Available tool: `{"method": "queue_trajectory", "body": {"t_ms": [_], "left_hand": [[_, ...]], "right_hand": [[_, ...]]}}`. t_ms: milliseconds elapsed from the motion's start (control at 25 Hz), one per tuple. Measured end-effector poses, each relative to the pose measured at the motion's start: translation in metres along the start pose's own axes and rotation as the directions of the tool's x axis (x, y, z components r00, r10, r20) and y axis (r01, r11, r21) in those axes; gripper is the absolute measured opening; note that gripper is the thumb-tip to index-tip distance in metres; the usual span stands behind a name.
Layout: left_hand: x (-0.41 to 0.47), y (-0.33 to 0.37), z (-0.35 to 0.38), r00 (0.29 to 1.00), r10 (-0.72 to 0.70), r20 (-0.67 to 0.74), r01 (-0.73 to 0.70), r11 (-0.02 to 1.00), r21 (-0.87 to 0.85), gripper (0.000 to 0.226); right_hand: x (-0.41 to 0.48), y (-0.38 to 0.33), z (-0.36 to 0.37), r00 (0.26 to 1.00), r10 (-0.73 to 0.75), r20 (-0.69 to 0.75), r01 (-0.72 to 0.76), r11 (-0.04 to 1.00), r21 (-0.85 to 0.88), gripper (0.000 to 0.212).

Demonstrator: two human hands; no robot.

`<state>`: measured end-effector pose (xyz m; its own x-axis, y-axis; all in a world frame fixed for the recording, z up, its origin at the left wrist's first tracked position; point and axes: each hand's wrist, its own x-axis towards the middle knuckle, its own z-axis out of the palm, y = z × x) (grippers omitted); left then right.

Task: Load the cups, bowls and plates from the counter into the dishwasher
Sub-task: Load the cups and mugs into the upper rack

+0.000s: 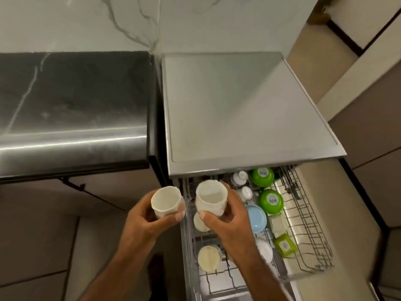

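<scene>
L hand curled round a white cup, mouth up, just left of the dishwasher rack. R hand grips a 2nd white cup over the rack's left side. Rack's pulled out w/ 2 green bowls, blue plate, cream cups, green square dish. Dark counter upper left.

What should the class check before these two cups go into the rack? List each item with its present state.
1. Left hand grips the left cup: ok.
2. Right hand grips the right cup: ok.
3. Dishwasher rack pulled out: ok.
4. Cups turned mouth down: not ok, both mouths face up.
5. Free slot under the right cup: cannot tell, the hand hides it.
</scene>
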<state>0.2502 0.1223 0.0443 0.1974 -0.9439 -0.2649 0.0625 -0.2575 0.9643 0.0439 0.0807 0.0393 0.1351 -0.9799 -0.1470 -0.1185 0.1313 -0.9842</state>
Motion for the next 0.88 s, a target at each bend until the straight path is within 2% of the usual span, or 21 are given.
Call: {"method": "queue_trajectory", "body": {"t_ms": [240, 440, 560, 680, 800, 880], "left_hand": [[0.019, -0.077, 0.036, 0.996, -0.089, -0.022, 0.09, 0.995, 0.047, 0.079], [0.063, -0.13, 0.048, 0.995, -0.046, -0.093, 0.052, 0.997, 0.061, 0.06], [0.085, -0.153, 0.046, 0.988, -0.028, -0.149, 0.04, 0.996, 0.076, 0.058], [0.1, -0.17, 0.038, 0.986, -0.016, -0.168, 0.035, 0.993, 0.109, 0.059], [0.108, -0.174, 0.032, 0.986, -0.005, -0.169, 0.03, 0.989, 0.145, 0.062], [0.112, -0.172, 0.029, 0.984, -0.005, -0.176, 0.033, 0.987, 0.159, 0.062]], "right_hand": [[-0.002, 0.114, -0.03, 0.976, 0.211, -0.047, -0.213, 0.976, -0.039, 0.079], [0.045, 0.166, -0.027, 0.956, 0.282, -0.081, -0.293, 0.934, -0.204, 0.094], [0.085, 0.182, -0.021, 0.968, 0.229, -0.106, -0.253, 0.887, -0.386, 0.091], [0.126, 0.203, -0.006, 0.98, 0.191, -0.052, -0.181, 0.757, -0.627, 0.093], [0.155, 0.219, 0.006, 0.983, 0.155, 0.099, -0.023, 0.641, -0.767, 0.095], [0.169, 0.224, 0.013, 0.961, 0.19, 0.202, 0.067, 0.548, -0.834, 0.101]]}}
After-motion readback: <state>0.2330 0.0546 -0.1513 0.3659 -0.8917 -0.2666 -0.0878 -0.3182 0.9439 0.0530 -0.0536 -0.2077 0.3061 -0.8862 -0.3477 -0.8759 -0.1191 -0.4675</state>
